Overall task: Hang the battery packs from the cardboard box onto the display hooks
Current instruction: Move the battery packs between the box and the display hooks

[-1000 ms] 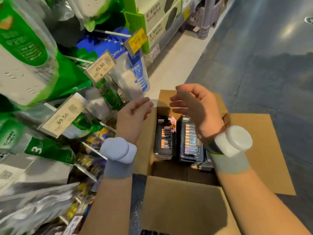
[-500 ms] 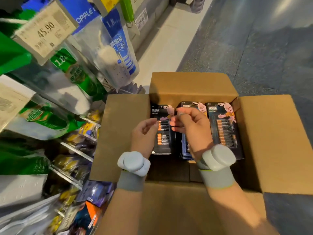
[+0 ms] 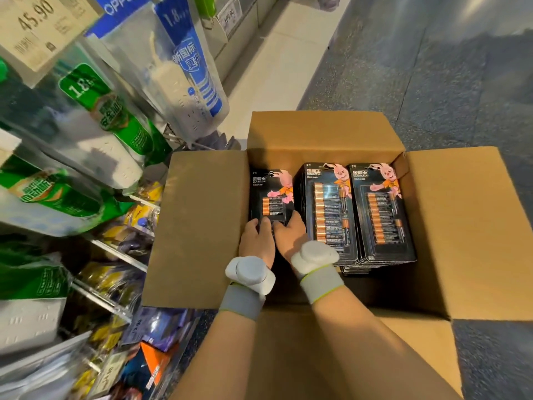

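Both hands have dropped lower into the cardboard box [image 3: 323,134] and shifted leftward. The right hand [image 3: 291,236] no longer covers the middle stack [image 3: 327,209] and now sits beside the left hand [image 3: 256,242] at the near end of the left stack [image 3: 271,197] of battery packs. Both hands have their fingers curled down over that end. The left hand is on the stack's outer edge and the right thumb lies on the top pack's face, so both seem to grip it. Whether they have one pack or several I cannot tell, as the fingertips are hidden.

The step in hand is the pick-up, and nothing has yet been lifted clear. Next the pack must be raised out between the box wall and the middle stack, then carried left to the display hooks [image 3: 115,254], which are low on the rack and crowded with hanging goods.

All three stacks, including the right stack [image 3: 382,212], lie flat and face up on the box bottom, side by side. Their long axis runs away from the person, with the rabbit header at the far end. The pack will probably need tipping upright, header on top, before it meets a hook.
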Motion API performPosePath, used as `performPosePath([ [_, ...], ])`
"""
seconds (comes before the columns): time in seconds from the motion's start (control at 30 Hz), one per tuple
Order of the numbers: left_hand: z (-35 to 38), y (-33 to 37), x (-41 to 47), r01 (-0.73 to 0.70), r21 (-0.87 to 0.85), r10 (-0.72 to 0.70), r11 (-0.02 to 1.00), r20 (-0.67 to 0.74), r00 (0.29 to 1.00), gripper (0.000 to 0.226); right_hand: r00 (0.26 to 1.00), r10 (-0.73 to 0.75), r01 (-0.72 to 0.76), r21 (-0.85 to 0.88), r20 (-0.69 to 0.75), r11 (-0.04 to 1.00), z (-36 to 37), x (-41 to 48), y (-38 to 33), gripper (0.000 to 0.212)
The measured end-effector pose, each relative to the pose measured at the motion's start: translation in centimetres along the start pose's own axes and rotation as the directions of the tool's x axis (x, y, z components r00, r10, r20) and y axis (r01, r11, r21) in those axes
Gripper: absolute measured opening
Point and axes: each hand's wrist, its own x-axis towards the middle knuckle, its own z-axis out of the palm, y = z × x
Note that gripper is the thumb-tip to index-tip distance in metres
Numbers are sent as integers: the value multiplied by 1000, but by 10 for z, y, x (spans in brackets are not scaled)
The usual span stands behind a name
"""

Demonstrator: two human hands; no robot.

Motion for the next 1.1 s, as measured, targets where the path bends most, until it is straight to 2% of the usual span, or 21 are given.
performPosePath([
  [0.1, -1, -2, 2, 35, 56, -36, 998, 26, 999, 49, 996, 91, -91, -8, -20, 996, -1, 3, -7, 51],
  [0.27, 1, -8, 6, 83, 86, -87, 993, 36, 996, 52, 997, 34, -41, -104, -64, 994, -2, 3, -11, 54],
  [0.4, -1, -10, 3, 86, 40, -88, 995, 36, 996, 46, 998, -2, -12, -214, -62, 977, -4, 4, -15, 39],
  [0.53, -4, -11, -1, 90, 10, -91, 996, 48, 995, 46, 997, -11, -5, -199, -81, 980, -11, 7, -14, 33],
  [0.67, -7, -8, -6, 84, 19, -85, 996, 45, 995, 42, 992, -47, 32, -133, -118, 991, -16, 3, -12, 29],
  [0.77, -11, -3, -8, 52, -5, -51, 999, 56, 997, 52, 981, -98, 88, -62, -168, 994, -26, -2, -9, 18],
  [0.9, -15, 9, -8, -5, -26, 6, 1000, 75, 997, 67, 970, -125, 158, 150, -210, 976, -45, -12, -9, 14],
  [1.0, -23, 20, -8, -13, -110, 20, 994, 59, 998, 83, 981, -98, 150, 327, -170, 933, -49, -26, -14, 19],
  [1.1, -32, 22, -11, -56, -225, 83, 973, 113, 990, 57, 992, -96, 119, 402, -77, 908, -45, -37, -16, 24],
])
